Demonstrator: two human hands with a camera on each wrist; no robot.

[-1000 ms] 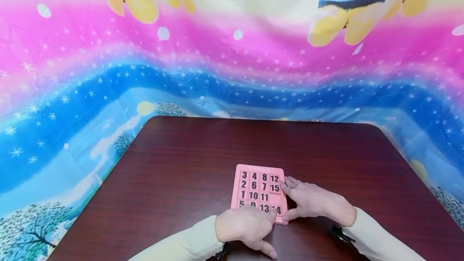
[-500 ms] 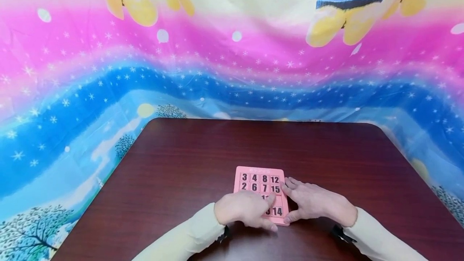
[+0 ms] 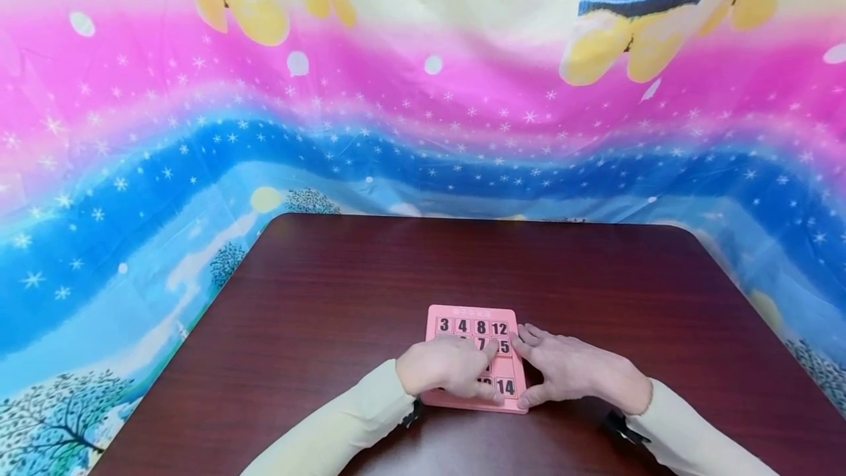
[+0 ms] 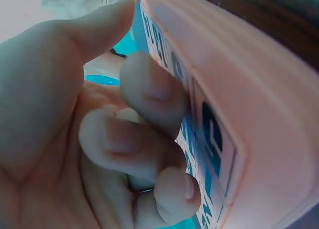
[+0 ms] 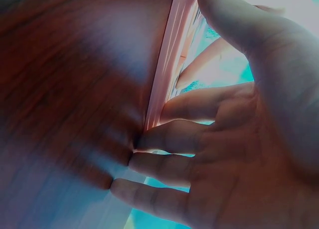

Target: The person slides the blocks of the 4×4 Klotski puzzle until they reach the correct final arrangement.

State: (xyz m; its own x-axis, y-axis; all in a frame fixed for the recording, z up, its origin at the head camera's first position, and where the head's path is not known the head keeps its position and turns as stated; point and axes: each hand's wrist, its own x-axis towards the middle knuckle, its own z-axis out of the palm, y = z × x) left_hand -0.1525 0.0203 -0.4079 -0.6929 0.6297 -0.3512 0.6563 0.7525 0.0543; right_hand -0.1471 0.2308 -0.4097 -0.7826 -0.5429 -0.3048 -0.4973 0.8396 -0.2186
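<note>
Now, in the head view, a pink number board (image 3: 505, 368) is lying beneath the left hand (image 3: 449, 366) and beside the right hand (image 3: 573, 367). From the left wrist, loosely bent fingers (image 4: 122, 134) are hanging over it; from the right, straight fingers (image 5: 174, 137) are touching it.

On my head feed this looks like a draped-off corner: I see a bright cloth (image 3: 423, 112) printed with snowflakes and trees hanging behind and beside a dark wood-grained table (image 3: 330, 270). The kind of room I cannot tell.
</note>
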